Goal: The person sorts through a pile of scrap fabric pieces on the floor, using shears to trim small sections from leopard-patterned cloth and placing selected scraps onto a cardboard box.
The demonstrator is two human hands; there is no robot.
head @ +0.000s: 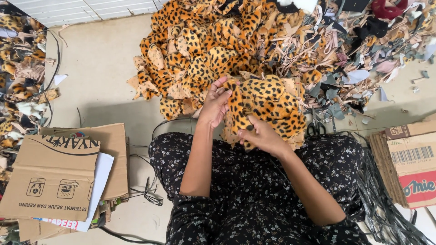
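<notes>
Risk of slipping first: stack of leopard-print fleece pieces (268,106) thick, soft and uneven, held above the lap and in front of the big heap of similar cut pieces (200,50) on the floor. Could fan out or shed its lower layers if either grip loosens, since nothing supports the underside except the hands. Could also get muddled with the loose pieces just beyond, the bundle's far edge nearly touching the heap. Scissors (316,127) on the floor just right of the bundle, partly hidden by it; likely to snag a drooping layer or nick a hand groping blind under the fabric. Dark plastic strapping (386,199) trailing by the right knee, apt to tangle in anything dropped there.

Left hand (215,102) raised at the bundle's left edge, wrist bent, fingers curled narrowly over the top piece, thumb tucked against it. Right hand (263,136) lower, at the near edge, fingers closed around the stack's bottom corner, knuckles up. Both forearms angled inward from the lap, elbows apart. Flattened cardboard boxes (59,172) to the left, well clear.
</notes>
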